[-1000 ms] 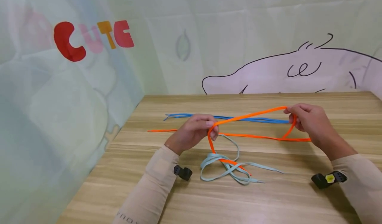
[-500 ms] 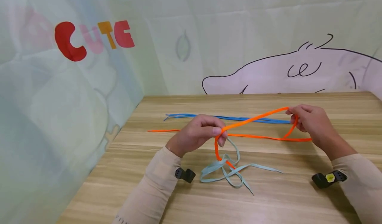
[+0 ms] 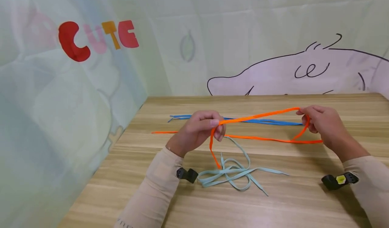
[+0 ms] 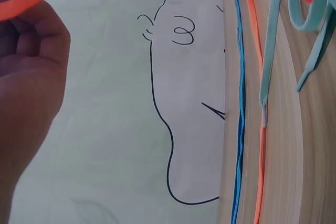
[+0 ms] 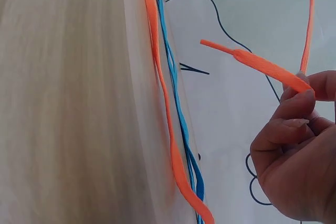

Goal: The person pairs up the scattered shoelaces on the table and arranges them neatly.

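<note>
An orange shoelace (image 3: 258, 116) is stretched above the table between both hands. My left hand (image 3: 200, 130) pinches it between thumb and forefinger, and a short tail hangs down with its tip over the pale blue shoelace (image 3: 240, 170). My right hand (image 3: 323, 123) pinches the lace near its other end; in the right wrist view the narrow orange tip (image 5: 262, 65) sticks out past the fingertips. That pale blue lace lies in loose, crossing loops in front of the left hand. Behind it, a second orange shoelace (image 3: 258, 138) runs nearly straight across the table, partly hidden by the left hand.
Blue shoelaces (image 3: 273, 122) lie side by side along the back of the wooden table (image 3: 273, 207). Close behind the table's far edge hangs a printed cloth (image 3: 176, 69), with another stretch of it on the left.
My left hand shifted right, then back left and slightly up. The orange tail slid off the pale blue loops, which spread into a new shape. The right hand edged slightly right.
</note>
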Demonstrator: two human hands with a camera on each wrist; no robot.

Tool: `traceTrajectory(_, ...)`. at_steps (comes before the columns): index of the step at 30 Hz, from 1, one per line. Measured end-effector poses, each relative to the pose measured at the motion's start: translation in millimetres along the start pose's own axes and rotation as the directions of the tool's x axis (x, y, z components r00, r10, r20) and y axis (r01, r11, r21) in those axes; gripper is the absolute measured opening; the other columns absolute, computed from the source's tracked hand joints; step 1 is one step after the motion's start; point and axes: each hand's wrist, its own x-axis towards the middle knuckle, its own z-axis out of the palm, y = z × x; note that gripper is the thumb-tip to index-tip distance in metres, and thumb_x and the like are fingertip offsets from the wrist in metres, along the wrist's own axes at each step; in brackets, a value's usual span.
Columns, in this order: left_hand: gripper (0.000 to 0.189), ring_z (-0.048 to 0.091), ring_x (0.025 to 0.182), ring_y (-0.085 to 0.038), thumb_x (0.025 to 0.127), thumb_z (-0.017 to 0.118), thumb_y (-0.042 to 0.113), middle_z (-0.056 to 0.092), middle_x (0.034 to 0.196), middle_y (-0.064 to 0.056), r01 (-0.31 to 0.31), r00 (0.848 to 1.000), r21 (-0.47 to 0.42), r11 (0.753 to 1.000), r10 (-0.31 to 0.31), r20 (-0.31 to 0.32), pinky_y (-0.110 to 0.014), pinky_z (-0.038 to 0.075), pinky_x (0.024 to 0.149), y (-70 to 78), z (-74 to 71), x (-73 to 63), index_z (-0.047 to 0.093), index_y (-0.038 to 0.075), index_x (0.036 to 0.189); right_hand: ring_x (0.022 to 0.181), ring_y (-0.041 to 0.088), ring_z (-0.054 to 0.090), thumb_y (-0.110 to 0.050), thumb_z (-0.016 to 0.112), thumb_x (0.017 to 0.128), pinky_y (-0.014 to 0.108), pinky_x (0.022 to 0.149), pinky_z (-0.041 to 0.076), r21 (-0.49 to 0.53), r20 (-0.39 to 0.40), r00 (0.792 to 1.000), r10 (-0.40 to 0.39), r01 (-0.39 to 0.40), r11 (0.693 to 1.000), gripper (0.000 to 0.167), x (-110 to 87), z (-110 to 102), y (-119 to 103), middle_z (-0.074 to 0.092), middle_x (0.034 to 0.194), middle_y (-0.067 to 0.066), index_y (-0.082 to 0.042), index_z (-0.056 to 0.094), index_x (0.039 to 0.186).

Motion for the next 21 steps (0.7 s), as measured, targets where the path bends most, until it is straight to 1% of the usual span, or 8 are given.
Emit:
traceTrajectory(4, 0.025, 0.051, 0.067, -0.023, 0.095, 0.042, 0.014, 0.048, 0.067, -0.002, -0.008, 0.998, 0.027, 1.0, 0.009, -0.061, -0.032, 0.045, 0.07, 0.2, -5.8, -0.2, 0.056, 0.01, 0.075, 0.058, 0.019, 0.045, -0.043, 0.051, 0.104, 0.032, 0.054, 0.04, 0.03, -0.002, 1.0, 0.018, -0.018, 0.999, 0.033, 0.0, -4.6, 0.7, 0.055, 0.071, 0.003, -0.018, 0.072, 0.096)
traceTrajectory(8, 0.026, 0.049, 0.066, -0.023, 0.095, 0.043, 0.013, 0.046, 0.066, -0.004, -0.013, 0.994, 0.036, 0.999, 0.017, -0.112, -0.032, 0.044, 0.07, 0.2, -13.8, -1.7, 0.055, 0.01, 0.073, 0.06, 0.021, 0.046, -0.045, 0.051, 0.103, 0.032, 0.055, 0.041, -0.009, -0.011, 1.0, 0.014, -0.014, 1.0, 0.034, 0.4, -5.1, 2.4, 0.053, 0.07, 0.003, -0.019, 0.072, 0.096)
traceTrajectory(11, 0.025, 0.049, 0.067, -0.023, 0.095, 0.044, 0.013, 0.044, 0.066, -0.006, -0.018, 0.988, 0.023, 1.0, 0.022, -0.156, -0.032, 0.044, 0.069, 0.2, -20.5, -3.4, 0.055, 0.01, 0.072, 0.062, 0.022, 0.047, -0.048, 0.049, 0.103, 0.032, 0.057, 0.041, -0.046, -0.011, 1.0, 0.007, -0.007, 0.999, 0.04, 0.5, -5.3, 2.5, 0.053, 0.071, 0.004, -0.013, 0.07, 0.103)
traceTrajectory(13, 0.026, 0.049, 0.069, -0.022, 0.096, 0.044, 0.013, 0.045, 0.067, -0.005, -0.013, 0.983, 0.016, 1.0, 0.016, -0.183, -0.032, 0.043, 0.071, -0.9, -25.6, -5.1, 0.055, 0.01, 0.073, 0.063, 0.022, 0.048, -0.048, 0.048, 0.104, 0.033, 0.058, 0.042, -0.063, -0.003, 1.0, 0.003, -0.004, 0.998, 0.044, 0.3, -5.8, 2.0, 0.053, 0.072, 0.005, -0.009, 0.067, 0.108)
traceTrajectory(17, 0.028, 0.05, 0.071, -0.021, 0.097, 0.043, 0.012, 0.047, 0.069, -0.002, 0.012, 0.971, -0.002, 1.0, -0.012, -0.238, -0.032, 0.042, 0.074, -4.3, -38.4, -11.5, 0.056, 0.012, 0.073, 0.066, 0.023, 0.049, -0.05, 0.048, 0.103, 0.032, 0.059, 0.043, -0.087, 0.001, 1.0, -0.009, 0.009, 0.996, 0.047, -0.4, -5.2, 1.5, 0.053, 0.073, 0.006, -0.007, 0.066, 0.109)
traceTrajectory(21, 0.03, 0.051, 0.073, -0.02, 0.099, 0.041, 0.011, 0.049, 0.07, -0.001, 0.043, 0.956, -0.019, 0.999, -0.047, -0.291, -0.032, 0.042, 0.076, -8.3, -54.3, -20.1, 0.056, 0.012, 0.073, 0.067, 0.025, 0.05, -0.052, 0.048, 0.102, 0.032, 0.061, 0.045, -0.107, 0.004, 1.0, -0.03, 0.03, 0.994, 0.051, -0.9, -4.3, 0.8, 0.052, 0.074, 0.01, -0.005, 0.065, 0.111)
